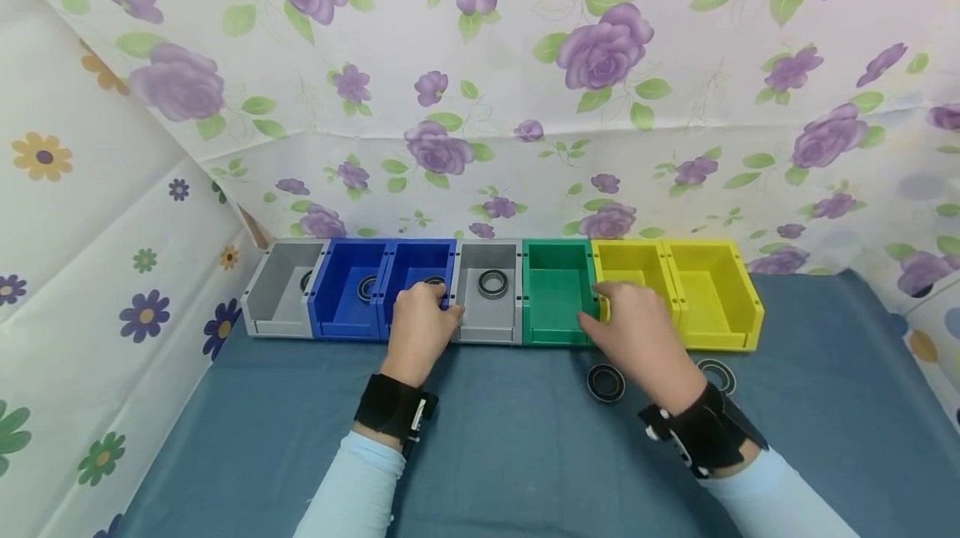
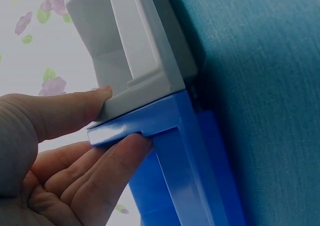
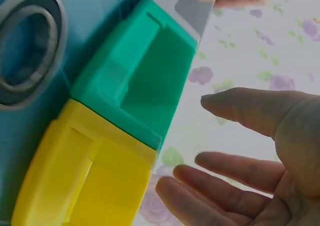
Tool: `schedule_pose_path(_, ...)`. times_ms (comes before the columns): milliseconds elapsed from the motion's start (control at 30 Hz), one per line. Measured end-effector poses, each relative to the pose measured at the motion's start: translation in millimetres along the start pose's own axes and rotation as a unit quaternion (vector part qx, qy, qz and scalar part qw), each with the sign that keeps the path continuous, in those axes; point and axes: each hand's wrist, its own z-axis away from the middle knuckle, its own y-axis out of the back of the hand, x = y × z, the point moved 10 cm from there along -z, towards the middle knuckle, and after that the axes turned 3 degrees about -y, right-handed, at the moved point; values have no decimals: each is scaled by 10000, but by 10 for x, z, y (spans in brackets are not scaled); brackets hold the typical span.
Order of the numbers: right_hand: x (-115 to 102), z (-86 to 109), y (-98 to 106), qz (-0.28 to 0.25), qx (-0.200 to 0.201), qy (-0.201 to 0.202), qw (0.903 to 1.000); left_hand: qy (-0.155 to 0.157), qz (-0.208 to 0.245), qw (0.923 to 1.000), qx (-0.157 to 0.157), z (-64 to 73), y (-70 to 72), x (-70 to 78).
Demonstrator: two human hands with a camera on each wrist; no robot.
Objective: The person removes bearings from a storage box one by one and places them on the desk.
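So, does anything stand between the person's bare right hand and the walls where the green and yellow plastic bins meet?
Nothing visible does: no object shows between the right hand and the adjoining walls of the green bin and yellow bin. A black-and-silver metal ring lies in front, on the blue cloth.

The bins [image 1: 558,288] look smooth plastic (a blue one [image 2: 177,171] glossy), the rings [image 3: 57,48] metallic, the desk cloth [image 1: 495,455] matt.

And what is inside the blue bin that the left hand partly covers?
Inside that blue bin, the upper edge of a bearing shows. The left hand hides the rest of it and part of the bin's floor.
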Motion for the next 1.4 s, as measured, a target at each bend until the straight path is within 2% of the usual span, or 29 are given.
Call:
schedule_pose_path(167,68,-201,-21,19,-111,-315,9994,11,52,10000,-69,6,-14,2)
schedule_pose_path(300,166,-290,-91,110,-239,-580,9980,-24,93,9999,-68,10,-3,30)
schedule_pose_path(500,236,-352,-146,74,-281,-780,9965,-129,13,9999,62,16,28,82)
schedule_pose_path(800,270,-433,-211,-39,-661,-1113,9916,-184,41,9997,130,34,45,88)
schedule_pose_path(933,276,-499,-216,-28,-816,-1164,9898,-214,-87,9996,173,26,44,85)
schedule_pose_path(1200,337,-534,-266,-19,-1191,-1528,9811,-310,-283,9990,158,23,-2,100)
schedule_pose_path(1300,351,-543,-285,-31,-1236,-1619,9790,-395,-354,9984,217,23,40,168)
schedule_pose_path(1400,361,-548,-308,-89,-1306,-1706,9766,-578,-409,9968,370,20,92,303)
